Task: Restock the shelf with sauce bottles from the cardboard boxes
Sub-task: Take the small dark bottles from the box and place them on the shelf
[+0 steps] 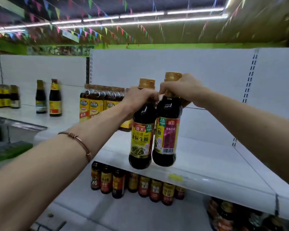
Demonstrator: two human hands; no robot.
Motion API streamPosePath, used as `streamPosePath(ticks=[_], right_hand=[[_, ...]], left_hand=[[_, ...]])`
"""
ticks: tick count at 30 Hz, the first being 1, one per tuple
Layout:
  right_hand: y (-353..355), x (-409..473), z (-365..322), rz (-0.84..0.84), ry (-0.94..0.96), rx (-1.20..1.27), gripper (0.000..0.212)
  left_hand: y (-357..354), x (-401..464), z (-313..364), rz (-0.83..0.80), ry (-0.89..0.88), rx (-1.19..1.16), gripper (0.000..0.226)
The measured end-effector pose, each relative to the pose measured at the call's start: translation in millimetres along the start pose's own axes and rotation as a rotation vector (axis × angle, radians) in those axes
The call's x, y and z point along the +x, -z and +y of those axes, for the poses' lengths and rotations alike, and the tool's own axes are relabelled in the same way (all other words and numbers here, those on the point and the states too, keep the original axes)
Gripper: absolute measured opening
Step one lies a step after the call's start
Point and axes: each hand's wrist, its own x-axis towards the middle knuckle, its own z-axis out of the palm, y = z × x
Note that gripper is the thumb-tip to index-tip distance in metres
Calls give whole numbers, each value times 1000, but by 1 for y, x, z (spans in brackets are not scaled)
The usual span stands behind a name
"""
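Observation:
Two dark sauce bottles with gold caps hang side by side in front of the white shelf [207, 160]. My left hand [138, 97] grips the neck of the left bottle [141, 135], whose yellow label faces me. My right hand [178, 89] grips the neck of the right bottle [167, 134], which shows its barcode side. Both bottles are held in the air above the shelf board, touching each other. Just behind my left hand stands a group of bottles with yellow labels [97, 104] on the same shelf. No cardboard box is in view.
Two single bottles [48, 97] stand further left on the shelf, with more bottles [0, 95] at the far left. A lower shelf holds a row of several sauce bottles [137, 182]. The shelf board to the right of the held bottles is bare white.

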Motion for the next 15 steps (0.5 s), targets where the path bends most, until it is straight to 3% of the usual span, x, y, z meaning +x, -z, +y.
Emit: streamPosePath(ticks=[9,15], right_hand=[[-10,71,57,48,-22,-53,24],[-41,97,102,62,-50,-17,25]], left_hand=[[-29,79,-42,36,-18,102,18],[-34,102,-76,27,2,72,7]])
